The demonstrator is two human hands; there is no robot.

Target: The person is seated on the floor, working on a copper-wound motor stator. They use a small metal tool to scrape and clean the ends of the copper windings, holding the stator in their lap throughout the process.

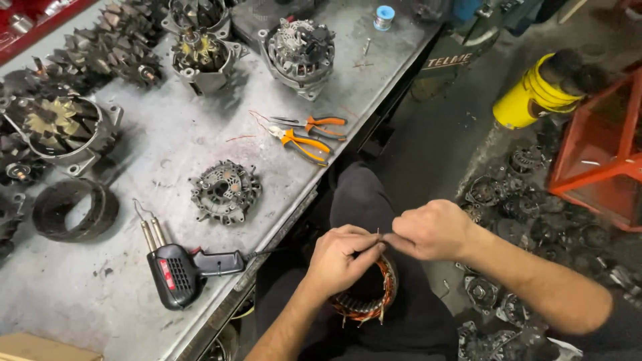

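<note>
Copper-wound stator ring [366,302] sits on the person's lap, just off the tabletop [134,281] edge. Left hand [341,257] rests on it, fingers pinched on thin wire leads; right hand [431,230] pinches the same leads from opp. side. Nearby on tabletop: black soldering gun [180,271], alternator end cover [224,190], orange pliers [304,142].

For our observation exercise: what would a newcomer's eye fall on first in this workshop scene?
First, the two hands at bottom centre: the left hand and right hand pinch thin wire ends above a copper-wound stator ring on the person's lap. Next, the orange-handled pliers on the grey metal bench, and the black soldering gun near its front edge.
</note>
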